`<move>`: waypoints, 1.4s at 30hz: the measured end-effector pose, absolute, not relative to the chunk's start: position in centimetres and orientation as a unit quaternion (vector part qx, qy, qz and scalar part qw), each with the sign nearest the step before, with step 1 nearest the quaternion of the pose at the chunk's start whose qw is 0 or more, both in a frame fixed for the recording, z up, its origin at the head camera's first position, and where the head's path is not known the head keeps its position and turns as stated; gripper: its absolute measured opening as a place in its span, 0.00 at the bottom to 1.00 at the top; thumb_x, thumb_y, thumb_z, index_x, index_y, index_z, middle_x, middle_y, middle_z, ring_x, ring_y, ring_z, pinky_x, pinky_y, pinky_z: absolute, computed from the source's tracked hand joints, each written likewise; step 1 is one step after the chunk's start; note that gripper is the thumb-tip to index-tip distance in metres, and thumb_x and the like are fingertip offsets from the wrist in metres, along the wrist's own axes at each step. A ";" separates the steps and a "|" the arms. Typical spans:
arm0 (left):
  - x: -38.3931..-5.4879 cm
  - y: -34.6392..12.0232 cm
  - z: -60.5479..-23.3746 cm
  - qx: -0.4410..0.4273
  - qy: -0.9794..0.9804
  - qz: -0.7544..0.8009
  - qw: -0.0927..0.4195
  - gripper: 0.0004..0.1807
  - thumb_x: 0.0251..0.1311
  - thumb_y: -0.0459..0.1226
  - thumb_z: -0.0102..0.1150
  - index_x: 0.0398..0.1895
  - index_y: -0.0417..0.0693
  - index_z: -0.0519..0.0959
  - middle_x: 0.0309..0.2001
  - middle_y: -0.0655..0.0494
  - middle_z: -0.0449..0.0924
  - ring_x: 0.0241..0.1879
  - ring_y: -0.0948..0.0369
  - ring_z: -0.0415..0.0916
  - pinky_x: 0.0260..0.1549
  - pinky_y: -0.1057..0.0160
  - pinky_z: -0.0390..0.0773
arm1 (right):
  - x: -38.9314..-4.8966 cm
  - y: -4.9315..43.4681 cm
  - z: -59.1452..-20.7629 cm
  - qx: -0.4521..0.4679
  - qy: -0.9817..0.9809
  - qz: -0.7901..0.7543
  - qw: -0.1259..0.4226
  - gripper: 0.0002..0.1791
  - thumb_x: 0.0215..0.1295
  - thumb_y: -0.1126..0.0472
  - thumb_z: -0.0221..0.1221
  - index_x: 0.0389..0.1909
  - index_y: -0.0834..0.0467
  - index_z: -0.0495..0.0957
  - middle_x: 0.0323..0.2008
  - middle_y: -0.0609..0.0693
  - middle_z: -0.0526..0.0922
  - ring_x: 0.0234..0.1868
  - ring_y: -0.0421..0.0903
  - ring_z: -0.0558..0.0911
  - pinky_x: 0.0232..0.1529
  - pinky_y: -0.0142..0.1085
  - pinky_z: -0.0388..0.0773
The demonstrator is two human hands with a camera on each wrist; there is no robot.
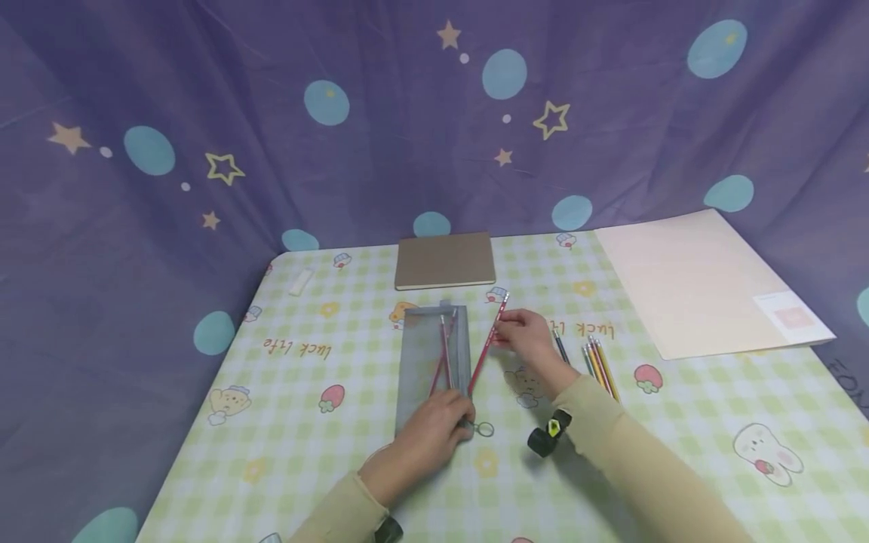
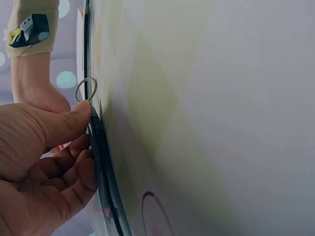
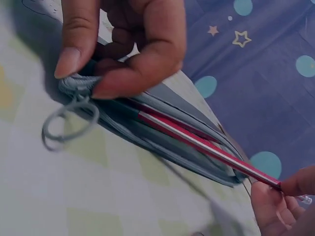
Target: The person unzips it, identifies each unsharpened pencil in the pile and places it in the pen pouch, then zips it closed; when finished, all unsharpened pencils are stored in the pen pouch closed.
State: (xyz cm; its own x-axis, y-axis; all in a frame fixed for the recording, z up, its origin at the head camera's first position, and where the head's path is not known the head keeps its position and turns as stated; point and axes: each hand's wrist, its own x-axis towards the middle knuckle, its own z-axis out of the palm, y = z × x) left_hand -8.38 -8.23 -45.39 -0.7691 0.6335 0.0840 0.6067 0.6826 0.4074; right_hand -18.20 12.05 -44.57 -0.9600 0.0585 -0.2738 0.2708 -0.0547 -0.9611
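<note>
A grey pencil case (image 1: pixel 416 362) lies on the table with its zip open and two pencils (image 1: pixel 446 354) showing in it. At its near end my left hand (image 1: pixel 434 426) pinches the zip edge between thumb and fingers, beside the ring-shaped zip pull (image 3: pixel 69 125). My right hand (image 1: pixel 526 339) pinches a red pencil (image 1: pixel 487 351) near its eraser end. That pencil slants down toward the case, and in the right wrist view its lower end (image 3: pixel 147 117) reaches into the opening.
Several loose pencils (image 1: pixel 600 366) and a dark pencil (image 1: pixel 560 347) lie right of my right hand. A brown notebook (image 1: pixel 444 260) sits behind the case. A cream folder (image 1: pixel 706 286) is at the back right, a small white block (image 1: pixel 301 282) at the back left.
</note>
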 end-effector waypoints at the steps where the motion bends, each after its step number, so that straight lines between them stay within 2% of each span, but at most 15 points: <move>1: -8.4 -8.2 -45.4 0.339 0.916 0.210 0.031 0.08 0.56 0.39 0.67 0.37 0.50 0.79 0.37 0.62 0.75 0.41 0.63 0.73 0.46 0.62 0.75 | -18.2 11.8 -44.6 0.122 0.684 -0.715 0.078 0.16 0.68 0.70 0.55 0.54 0.73 0.71 0.37 0.59 0.82 0.29 0.42 0.82 0.37 0.34 0.82; 4: -8.4 -8.2 -45.4 0.343 0.915 0.210 0.026 0.08 0.56 0.38 0.67 0.36 0.49 0.79 0.36 0.61 0.75 0.40 0.62 0.73 0.45 0.62 0.74 | -18.3 11.1 -45.0 0.130 0.686 -0.710 0.092 0.16 0.67 0.69 0.55 0.53 0.72 0.72 0.37 0.59 0.81 0.29 0.42 0.82 0.37 0.35 0.83; 11: -8.4 -8.2 -45.3 0.346 0.915 0.207 0.022 0.08 0.55 0.38 0.67 0.36 0.49 0.78 0.36 0.61 0.75 0.41 0.62 0.73 0.46 0.62 0.74 | -18.4 9.2 -46.3 0.141 0.682 -0.709 0.115 0.12 0.64 0.72 0.57 0.47 0.73 0.74 0.31 0.57 0.80 0.22 0.41 0.81 0.29 0.33 0.82; 18: -8.5 -8.2 -45.4 0.352 0.913 0.205 0.018 0.09 0.55 0.38 0.68 0.35 0.49 0.78 0.35 0.61 0.74 0.40 0.62 0.72 0.44 0.63 0.74 | -17.9 7.7 -46.3 0.134 0.703 -0.689 0.114 0.08 0.61 0.74 0.58 0.41 0.72 0.76 0.29 0.58 0.80 0.21 0.43 0.81 0.27 0.35 0.82; 25: -8.6 -8.2 -45.5 0.351 0.913 0.206 0.025 0.08 0.55 0.39 0.67 0.35 0.50 0.78 0.35 0.62 0.73 0.39 0.63 0.72 0.44 0.63 0.73 | -17.6 7.3 -46.2 0.123 0.746 -0.645 0.108 0.10 0.53 0.76 0.59 0.38 0.70 0.78 0.29 0.59 0.82 0.22 0.44 0.81 0.27 0.35 0.82; 30: -8.6 -8.2 -45.5 0.353 0.913 0.204 0.022 0.08 0.56 0.39 0.67 0.35 0.50 0.77 0.34 0.62 0.72 0.38 0.63 0.71 0.43 0.64 0.73 | -17.0 7.1 -46.1 0.094 0.780 -0.608 0.119 0.08 0.56 0.74 0.60 0.38 0.69 0.80 0.27 0.58 0.83 0.22 0.44 0.81 0.27 0.35 0.82; 38: -8.7 -8.2 -45.5 0.354 0.911 0.208 0.026 0.08 0.56 0.38 0.67 0.35 0.49 0.78 0.35 0.62 0.73 0.39 0.63 0.71 0.44 0.64 0.73 | -15.4 7.3 -45.5 0.050 0.826 -0.543 0.141 0.11 0.62 0.70 0.58 0.43 0.68 0.82 0.34 0.57 0.85 0.29 0.45 0.84 0.36 0.36 0.82; 40: -8.7 -8.2 -45.5 0.354 0.911 0.209 0.027 0.08 0.56 0.38 0.67 0.35 0.49 0.78 0.36 0.61 0.73 0.39 0.63 0.71 0.44 0.64 0.73 | -14.8 7.4 -45.4 0.038 0.834 -0.532 0.143 0.10 0.61 0.70 0.57 0.40 0.67 0.83 0.32 0.55 0.85 0.28 0.44 0.84 0.36 0.36 0.81; 42: -8.6 -8.2 -45.4 0.354 0.911 0.210 0.025 0.08 0.56 0.38 0.67 0.35 0.49 0.78 0.36 0.61 0.74 0.39 0.63 0.71 0.43 0.65 0.73 | -14.4 7.5 -45.4 0.024 0.832 -0.535 0.144 0.08 0.60 0.72 0.55 0.33 0.67 0.83 0.28 0.53 0.84 0.27 0.44 0.83 0.34 0.36 0.80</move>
State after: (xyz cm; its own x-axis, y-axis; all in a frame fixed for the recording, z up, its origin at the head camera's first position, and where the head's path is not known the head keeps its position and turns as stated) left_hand -8.64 -8.18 -45.41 -0.7484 0.6553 0.1028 0.6342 0.6616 0.4001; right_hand -14.36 7.47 -45.37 -0.9572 -0.1149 -0.2656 0.1937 0.4274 -0.8831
